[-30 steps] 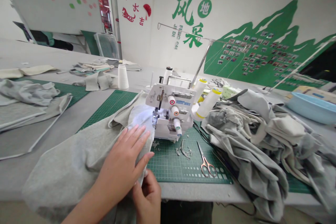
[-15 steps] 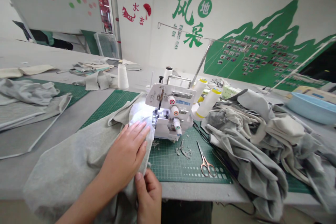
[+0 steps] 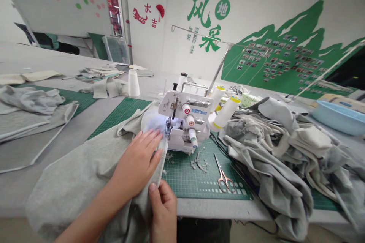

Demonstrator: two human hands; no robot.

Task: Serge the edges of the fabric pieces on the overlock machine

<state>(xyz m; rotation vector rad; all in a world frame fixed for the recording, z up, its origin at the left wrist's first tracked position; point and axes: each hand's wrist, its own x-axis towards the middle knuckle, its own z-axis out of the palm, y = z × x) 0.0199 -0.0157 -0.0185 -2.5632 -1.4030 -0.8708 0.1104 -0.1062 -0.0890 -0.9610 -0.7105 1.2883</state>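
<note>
Grey fabric (image 3: pixel 82 178) spreads over the left of the table, its right edge running under the presser foot of a white overlock sewing machine (image 3: pixel 186 121). My left hand (image 3: pixel 142 159) lies flat on the fabric just in front of the lit needle area, fingers stretched toward the machine. Closer to the table's front edge, my right hand (image 3: pixel 164 201) pinches the fabric's edge between thumb and fingers. The fabric below that hand hangs over the table edge.
Scissors (image 3: pixel 224 174) and lint lie on the green cutting mat (image 3: pixel 182 182). A large heap of grey fabric (image 3: pixel 273 152) fills the right side, near a blue basin (image 3: pixel 339 117). Thread cones (image 3: pixel 133 83) stand behind; more fabric pieces (image 3: pixel 31 121) lie at the left.
My right hand has moved slightly up and to the right along the fabric edge. My left hand stays flat near the needle, barely shifted.
</note>
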